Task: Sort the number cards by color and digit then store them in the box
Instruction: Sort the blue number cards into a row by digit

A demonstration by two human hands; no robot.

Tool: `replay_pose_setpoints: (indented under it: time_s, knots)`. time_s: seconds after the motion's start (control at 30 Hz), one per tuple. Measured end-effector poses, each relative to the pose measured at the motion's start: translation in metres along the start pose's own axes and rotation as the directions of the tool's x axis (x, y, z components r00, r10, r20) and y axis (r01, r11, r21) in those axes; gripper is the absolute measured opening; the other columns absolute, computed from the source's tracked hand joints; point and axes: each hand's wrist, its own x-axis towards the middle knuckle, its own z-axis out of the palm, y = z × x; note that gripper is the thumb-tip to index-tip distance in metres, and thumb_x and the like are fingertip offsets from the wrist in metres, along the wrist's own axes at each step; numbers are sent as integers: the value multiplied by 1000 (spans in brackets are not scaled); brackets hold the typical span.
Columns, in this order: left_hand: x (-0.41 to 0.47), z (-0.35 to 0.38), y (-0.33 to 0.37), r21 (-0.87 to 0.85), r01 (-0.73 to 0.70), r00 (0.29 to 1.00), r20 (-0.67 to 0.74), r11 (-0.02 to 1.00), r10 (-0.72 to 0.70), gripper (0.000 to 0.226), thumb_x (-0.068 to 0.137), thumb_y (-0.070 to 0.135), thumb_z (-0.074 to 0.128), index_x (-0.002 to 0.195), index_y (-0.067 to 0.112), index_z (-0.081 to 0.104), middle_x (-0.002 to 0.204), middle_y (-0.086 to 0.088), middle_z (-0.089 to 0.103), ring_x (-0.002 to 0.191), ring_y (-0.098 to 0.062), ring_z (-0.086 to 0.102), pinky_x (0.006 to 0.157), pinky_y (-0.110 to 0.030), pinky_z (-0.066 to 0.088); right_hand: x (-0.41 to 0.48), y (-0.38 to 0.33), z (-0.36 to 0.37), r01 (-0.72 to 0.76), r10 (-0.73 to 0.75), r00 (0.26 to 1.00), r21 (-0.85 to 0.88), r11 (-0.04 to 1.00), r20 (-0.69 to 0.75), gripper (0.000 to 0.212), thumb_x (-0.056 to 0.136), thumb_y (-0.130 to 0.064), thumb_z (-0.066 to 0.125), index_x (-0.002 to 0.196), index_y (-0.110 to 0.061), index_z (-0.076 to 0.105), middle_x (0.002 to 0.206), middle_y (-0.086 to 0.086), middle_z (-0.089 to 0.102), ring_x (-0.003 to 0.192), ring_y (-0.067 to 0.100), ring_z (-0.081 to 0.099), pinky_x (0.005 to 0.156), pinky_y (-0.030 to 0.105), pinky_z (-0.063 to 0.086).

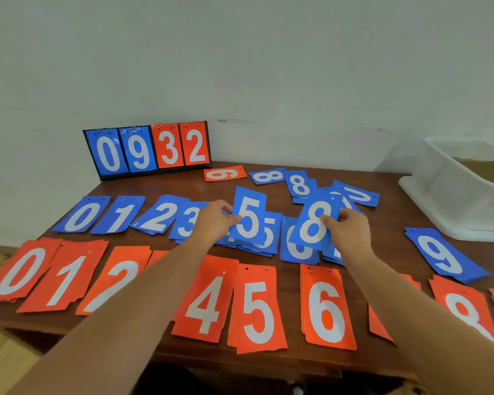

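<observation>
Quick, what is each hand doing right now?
Left hand: pinching a blue 5 card.
Right hand: pinching a blue 8 card.

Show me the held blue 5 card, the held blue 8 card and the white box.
blue 5 card (250, 218): head view, card middle.
blue 8 card (309, 231): head view, lower face.
white box (451, 191): head view, near side wall.

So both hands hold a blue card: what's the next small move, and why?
Probably lower the blue 5 in the left hand onto the 5 pile just beneath it; the digits match. The blue 8 in the right hand could follow, perhaps into the gap before the blue 9.
</observation>
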Motion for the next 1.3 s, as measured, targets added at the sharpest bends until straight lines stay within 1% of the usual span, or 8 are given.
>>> replay_pose_setpoints:
  time_s: [0.17, 0.37, 0.47, 0.57, 0.87, 0.97, 1.07, 1.3]
  knots:
    - [8, 35, 8, 255, -3, 999, 41, 967, -8, 23, 90, 32, 71, 97, 14, 58, 97, -1, 61, 85, -17, 56, 69, -28, 41, 1, 3, -2, -18, 19, 999, -42, 999, 33, 26, 89, -29, 70, 102, -18, 50, 93, 1, 60, 86, 21, 63, 64, 31, 49]
    - [2, 48, 11, 503, -29, 997, -44, 864, 59, 50, 90, 49, 64, 122, 10, 60, 128, -13, 54, 123, -29, 48, 97, -40, 49, -8, 3, -3, 2, -7, 994, 42, 999, 111, 17, 90, -22, 70, 99, -15, 58, 96, -1, 64, 84, 16, 64, 57, 22, 49]
    - [-10, 50, 33, 175, -83, 996, -15, 981, 87, 33, 96, 43, 57, 110, 13, 64, 111, -7, 61, 95, -19, 59, 77, -31, 49, -12, -3, -4, -24, 0, 983, 130, 991, 184, 19, 88, -23, 72, 101, -17, 60, 102, 0, 68, 86, 13, 69, 62, 25, 57]
    - [-31, 57, 62, -314, 150, 958, 282, 937, -59, 22, 95, 40, 61, 97, 18, 65, 94, -2, 66, 77, -17, 62, 70, -31, 50, -18, -6, -7, -36, -1, 971, 151, 988, 237, 22, 87, -23, 73, 102, -20, 58, 99, -2, 69, 88, 14, 70, 71, 34, 61]
    - [-54, 123, 104, -416, 25, 940, 318, 909, 120, 19, 92, 20, 69, 108, 10, 64, 103, -6, 74, 90, -18, 72, 71, -32, 59, -3, 20, -56, -59, 57, 997, 48, 997, 47, 19, 94, -22, 61, 99, -3, 60, 91, 10, 65, 79, 19, 62, 62, 30, 47]
    - [-47, 141, 112, -256, -134, 937, 282, 957, 207, 19, 93, 19, 65, 111, 13, 64, 96, 0, 70, 82, -15, 70, 73, -32, 58, 17, 34, -93, -47, 48, 989, 7, 999, -142, 11, 93, -18, 63, 89, -8, 61, 79, 1, 61, 72, 16, 56, 54, 24, 38]
    - [-40, 152, 112, 141, -410, 880, 321, 901, 350, 26, 93, 18, 66, 119, 18, 64, 118, -1, 64, 106, -17, 62, 87, -30, 51, 40, 49, -127, -91, 68, 956, -65, 994, -285, 8, 91, -16, 64, 92, -9, 63, 82, 2, 60, 78, 20, 56, 62, 26, 39]
    - [-35, 175, 112, 385, -628, 734, 582, 677, 350, 59, 88, 42, 69, 142, 26, 51, 149, -1, 43, 138, -22, 38, 112, -44, 36, 74, 74, -133, -190, 150, 966, -188, 964, -210, 11, 89, -18, 68, 93, -9, 64, 91, 8, 65, 86, 28, 63, 70, 38, 54]
